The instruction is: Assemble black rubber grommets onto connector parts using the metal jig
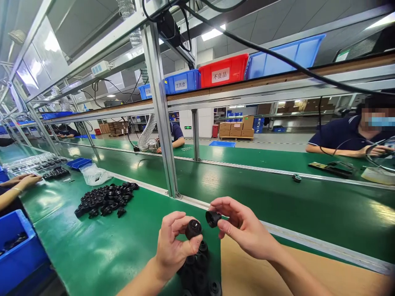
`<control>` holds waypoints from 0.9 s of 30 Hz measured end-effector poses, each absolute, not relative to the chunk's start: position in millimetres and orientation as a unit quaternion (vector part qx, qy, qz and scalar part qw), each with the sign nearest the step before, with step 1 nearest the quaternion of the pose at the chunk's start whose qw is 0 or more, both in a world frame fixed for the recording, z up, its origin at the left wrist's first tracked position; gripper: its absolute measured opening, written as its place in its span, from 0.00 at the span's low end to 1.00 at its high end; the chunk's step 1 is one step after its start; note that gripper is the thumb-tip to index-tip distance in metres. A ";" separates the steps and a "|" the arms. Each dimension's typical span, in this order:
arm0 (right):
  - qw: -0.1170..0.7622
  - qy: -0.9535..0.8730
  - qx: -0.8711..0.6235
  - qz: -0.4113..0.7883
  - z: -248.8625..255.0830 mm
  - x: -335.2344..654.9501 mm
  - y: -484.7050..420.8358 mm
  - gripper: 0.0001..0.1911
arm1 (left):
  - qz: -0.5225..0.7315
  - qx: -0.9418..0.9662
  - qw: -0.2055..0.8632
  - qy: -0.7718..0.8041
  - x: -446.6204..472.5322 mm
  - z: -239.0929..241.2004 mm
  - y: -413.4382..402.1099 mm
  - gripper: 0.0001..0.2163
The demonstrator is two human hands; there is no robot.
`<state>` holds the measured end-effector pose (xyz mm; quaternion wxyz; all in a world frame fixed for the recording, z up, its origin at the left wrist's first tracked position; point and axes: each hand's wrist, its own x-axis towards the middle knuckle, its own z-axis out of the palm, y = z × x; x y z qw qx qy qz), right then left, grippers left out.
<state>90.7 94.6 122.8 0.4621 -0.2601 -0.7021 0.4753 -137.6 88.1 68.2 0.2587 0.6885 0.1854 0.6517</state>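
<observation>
Between the thumb and fingers of my left hand (174,240) is a round black plastic part (194,229), its ringed end facing me. My right hand (243,228) pinches a black plastic cup (212,218), the hollow mouth turned toward the left hand. The two pieces are close together but apart. Below my hands, several similar black parts (200,271) lie in a cluster on the green table, partly hidden by my left hand. A larger heap of black parts (106,197) lies farther left on the table.
A brown cardboard sheet (247,271) lies under my right forearm. A metal post (162,111) rises at the table's far edge. At left are a clear plastic bag (95,174), a blue bin (18,242) and a co-worker's hands (24,181). Another person (348,131) sits across.
</observation>
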 end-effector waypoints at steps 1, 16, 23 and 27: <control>0.463 -0.690 -0.250 0.497 123.3 90.9 94.8 0.15 | 0.644 0.692 0.262 0.193 -137.1 68.5 88.0 0.25; 0.456 -0.676 -0.212 0.538 124.5 85.2 94.7 0.15 | 0.607 0.729 0.201 0.245 -137.5 72.8 89.2 0.19; 0.441 -0.743 -0.298 0.406 130.3 86.9 85.4 0.14 | 0.603 0.737 0.169 0.254 -137.6 71.0 90.5 0.18; 0.425 -0.799 -0.305 0.298 139.6 85.6 77.6 0.17 | 0.595 0.748 0.139 0.257 -138.6 76.7 88.4 0.18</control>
